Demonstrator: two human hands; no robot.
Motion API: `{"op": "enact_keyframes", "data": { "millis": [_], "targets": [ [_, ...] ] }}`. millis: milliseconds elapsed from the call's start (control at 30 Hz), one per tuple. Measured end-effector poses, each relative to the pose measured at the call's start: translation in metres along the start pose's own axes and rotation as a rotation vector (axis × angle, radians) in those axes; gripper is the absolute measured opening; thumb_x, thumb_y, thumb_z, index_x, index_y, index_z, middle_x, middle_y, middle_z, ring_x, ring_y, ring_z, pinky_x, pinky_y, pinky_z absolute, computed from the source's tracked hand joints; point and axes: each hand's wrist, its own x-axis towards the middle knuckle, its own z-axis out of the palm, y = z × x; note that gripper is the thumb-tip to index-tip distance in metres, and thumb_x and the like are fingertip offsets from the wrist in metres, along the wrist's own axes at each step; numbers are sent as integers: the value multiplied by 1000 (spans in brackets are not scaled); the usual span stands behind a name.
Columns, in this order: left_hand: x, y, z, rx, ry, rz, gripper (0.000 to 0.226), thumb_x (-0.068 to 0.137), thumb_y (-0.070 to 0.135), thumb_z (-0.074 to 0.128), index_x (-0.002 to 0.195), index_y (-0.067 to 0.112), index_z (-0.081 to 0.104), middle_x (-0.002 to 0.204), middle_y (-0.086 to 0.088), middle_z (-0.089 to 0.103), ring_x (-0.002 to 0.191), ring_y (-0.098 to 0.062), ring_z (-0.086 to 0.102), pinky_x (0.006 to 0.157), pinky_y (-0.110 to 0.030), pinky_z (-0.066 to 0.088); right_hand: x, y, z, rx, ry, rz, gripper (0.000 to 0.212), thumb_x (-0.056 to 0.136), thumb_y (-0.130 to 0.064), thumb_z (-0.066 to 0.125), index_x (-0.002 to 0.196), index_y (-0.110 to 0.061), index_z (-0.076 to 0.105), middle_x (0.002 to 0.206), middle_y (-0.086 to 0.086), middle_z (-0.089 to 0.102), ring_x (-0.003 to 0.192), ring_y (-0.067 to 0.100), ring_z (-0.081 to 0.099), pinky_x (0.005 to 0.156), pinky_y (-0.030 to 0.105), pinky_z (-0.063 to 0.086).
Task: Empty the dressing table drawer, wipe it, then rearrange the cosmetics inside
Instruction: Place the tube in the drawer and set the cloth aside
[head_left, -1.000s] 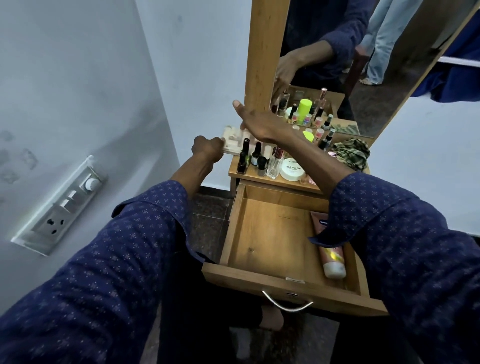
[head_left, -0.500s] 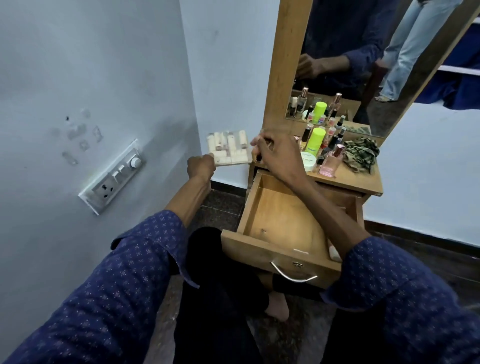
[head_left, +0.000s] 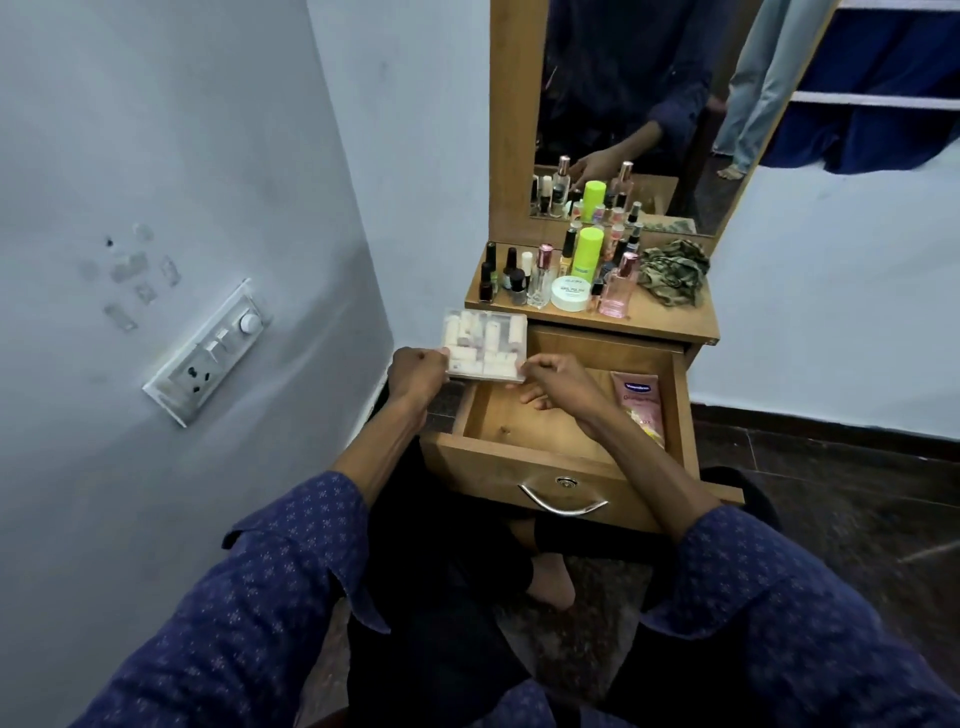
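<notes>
Both hands hold a clear box (head_left: 484, 344) of pale tubes level over the back-left corner of the open drawer (head_left: 540, 415). The left hand (head_left: 415, 370) is clenched on the box's left edge; the right hand (head_left: 558, 382) pinches its near right corner, its other fingers hanging loosely curled into the drawer.

The box juts out past the drawer's left wall, its front edge above the drawer's back-left corner. So the drawer floor lies down and to the right of the box, towards the person, and the right hand is already the nearer one to it. My guess is that the box goes in next, as part of the rearranging.

Inside the drawer, along its right wall, lies a pink tube (head_left: 640, 401), long axis running front to back; the rest of the wooden floor shows bare.

Behind the drawer, on the worktop (head_left: 670, 323), stand nail-polish bottles (head_left: 506, 275), a white jar (head_left: 570, 293), a green can (head_left: 588, 253) and a pink perfume bottle (head_left: 618, 288), with a crumpled cloth (head_left: 672, 270) at their right.
</notes>
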Motion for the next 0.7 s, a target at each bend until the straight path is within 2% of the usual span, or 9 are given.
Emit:
{"op": "enact_keyframes", "data": {
  "millis": [67,133,233,300,433,533,633,700],
  "targets": [
    [-7,4,10,73,-38,33,24,98,18,59,78,11,72,84,-5,75,79,-20,68,68,-28,51,-2,10,-6,88,53,41,16,105,-19,58,113,-11,69,94,7,81,63,9,64,56,19,47],
    [-11,7,20,166,-81,94,23,101,21,61,81,14,73,89,-3,74,82,-17,68,68,-27,50,-2,19,-14,203,98,97,14,103,-14,58,112,-8,67,87,8,81,59,9,63,54,19,47],
    [-15,9,35,292,-116,242,20,101,24,66,105,9,78,107,-4,74,98,-19,67,86,-30,52,-3,26,-25,295,182,166,18,102,-12,59,115,-3,66,87,11,79,57,7,62,51,17,47],
    [-14,6,45,365,-118,329,27,99,23,69,121,9,74,121,-5,71,110,-22,66,97,-36,54,-2,29,-31,321,212,197,14,102,-13,58,110,-5,67,89,12,78,59,8,61,52,17,47],
    [-6,0,57,650,-172,551,40,96,26,70,133,12,65,133,-8,57,125,-26,53,107,-43,50,2,35,-38,379,219,282,6,103,-9,59,101,-4,63,85,12,74,68,12,64,59,20,52],
    [-2,-3,57,732,-176,655,45,95,21,68,138,12,60,136,-9,53,128,-27,46,107,-43,47,10,40,-39,369,222,341,4,103,-4,57,103,-2,61,85,13,72,75,13,68,64,20,55],
    [1,-8,56,777,-169,715,47,91,18,68,138,13,59,136,-8,51,125,-26,44,105,-44,48,24,39,-37,310,240,368,11,101,1,58,110,4,63,86,15,72,72,16,71,55,19,58],
    [2,-11,56,818,-169,730,49,89,16,69,136,13,58,136,-9,50,123,-27,43,102,-43,48,31,39,-31,250,250,378,7,99,3,59,104,5,65,84,16,72,70,18,70,53,19,58]
  ]
}}
